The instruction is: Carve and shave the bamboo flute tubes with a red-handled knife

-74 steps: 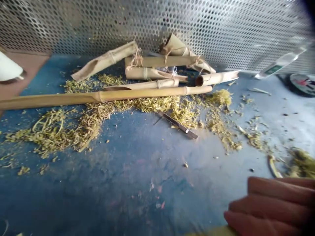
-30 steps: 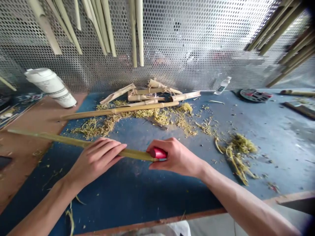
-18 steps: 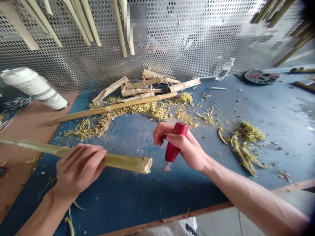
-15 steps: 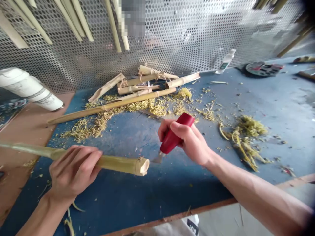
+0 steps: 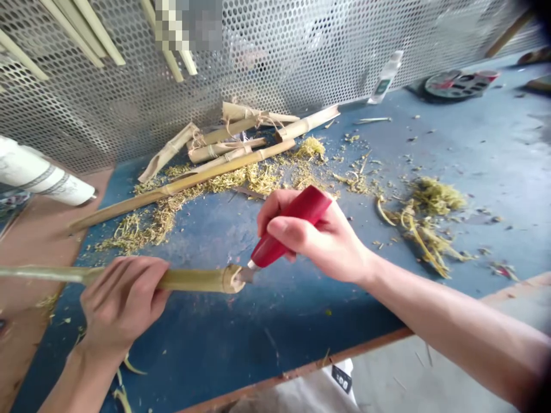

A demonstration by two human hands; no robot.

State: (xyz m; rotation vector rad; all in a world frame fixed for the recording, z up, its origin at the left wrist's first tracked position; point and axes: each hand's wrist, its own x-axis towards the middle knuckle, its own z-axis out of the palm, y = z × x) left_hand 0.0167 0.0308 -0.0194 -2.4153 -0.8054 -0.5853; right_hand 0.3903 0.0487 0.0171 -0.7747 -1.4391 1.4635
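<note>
My left hand [image 5: 124,295] is wrapped round a greenish bamboo pole [image 5: 196,280], which lies roughly level and runs out past the left edge of the view. The pole's cut end faces right. In my right hand [image 5: 310,235] is a carving knife with a red handle [image 5: 286,226], its short metal blade [image 5: 246,274] pointing down to the left. The blade meets the cut end of the pole; how deep its tip sits inside cannot be made out. Below my left hand, a few pale peeled strips [image 5: 123,396] lie on the blue table [image 5: 284,344].
Cut bamboo pieces [image 5: 224,149] and yellow shavings [image 5: 146,229] lie across the table's back. More shavings [image 5: 437,198] are heaped at right. A clear bottle [image 5: 387,77] and a round grey tray [image 5: 458,85] stand near the perforated metal screen [image 5: 275,51]. A white cylinder [image 5: 47,175] leans at left.
My right hand has moved the knife left, and its blade now touches the bamboo's cut end instead of standing off it. The view has shifted; my left hand keeps its grip.
</note>
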